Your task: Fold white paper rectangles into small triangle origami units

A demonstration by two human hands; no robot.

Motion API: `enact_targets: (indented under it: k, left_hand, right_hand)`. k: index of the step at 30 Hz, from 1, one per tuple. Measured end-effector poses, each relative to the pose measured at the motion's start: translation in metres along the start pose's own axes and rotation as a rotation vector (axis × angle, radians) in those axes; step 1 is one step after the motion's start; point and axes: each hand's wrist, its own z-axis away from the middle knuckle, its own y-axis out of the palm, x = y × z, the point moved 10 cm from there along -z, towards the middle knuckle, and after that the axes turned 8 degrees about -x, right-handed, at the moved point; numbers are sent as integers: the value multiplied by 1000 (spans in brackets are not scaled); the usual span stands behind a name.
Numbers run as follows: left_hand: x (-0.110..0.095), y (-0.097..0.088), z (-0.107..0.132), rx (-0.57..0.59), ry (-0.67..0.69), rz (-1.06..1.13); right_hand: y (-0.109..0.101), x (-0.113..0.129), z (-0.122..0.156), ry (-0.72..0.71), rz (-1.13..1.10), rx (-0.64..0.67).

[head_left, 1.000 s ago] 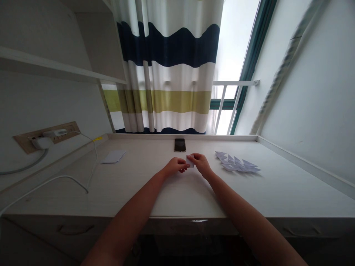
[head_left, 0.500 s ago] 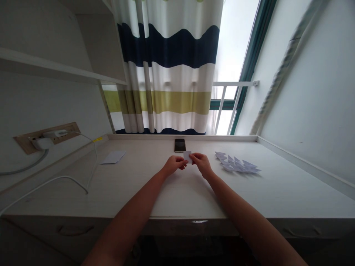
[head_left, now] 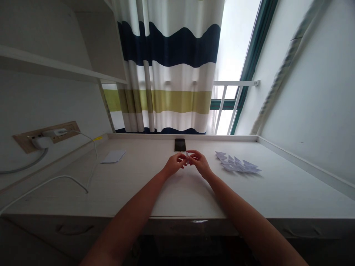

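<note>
Above the middle of the desk, my left hand and my right hand meet around a small piece of white paper. The paper is turned almost edge-on, and fingers cover much of it. Both hands pinch it with bent fingers. Just beyond them a dark phone lies flat. To the right is a group of folded white paper pieces with pointed tips. On the left lies a small stack of white paper sheets.
A white cable runs from plugs in the wall socket across the left of the white desk. A raised ledge borders the desk's back, below a striped curtain. A shelf juts out at upper left.
The small paper has turned from facing me to nearly edge-on. My right fingers have spread up along it, and my left fingers have shifted on it. The other things stay put.
</note>
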Motion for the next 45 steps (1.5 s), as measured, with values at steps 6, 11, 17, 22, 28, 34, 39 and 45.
enact_targets:
  k: [6,11,17,22,28,34,39,45]
  left_hand:
    - [2,8,1,104,-66,167]
    - [4,6,1,100,-90,212]
    - [9,3,-1,79,-120,271]
    - [8,5,0,80,-164,329]
    - [13,5,0,84,-176,315]
    - [18,7,-2,96,-171,284]
    - [17,2,-2,53,-182,249]
    - [18,-4,-1,4,-170,108]
  right_hand:
    - [1,1,2,-4,-9,24]
    - [2,4,3,-4,-15,16]
    - [-2,3,2,0,-20,-14]
    - [-3,0,2,39,-40,-30]
    - [-2,0,5,73,-30,-5]
    - [5,4,6,58,-4,20]
    - [2,1,4,35,20,7]
    - [-3,-4,1,49,76,-25]
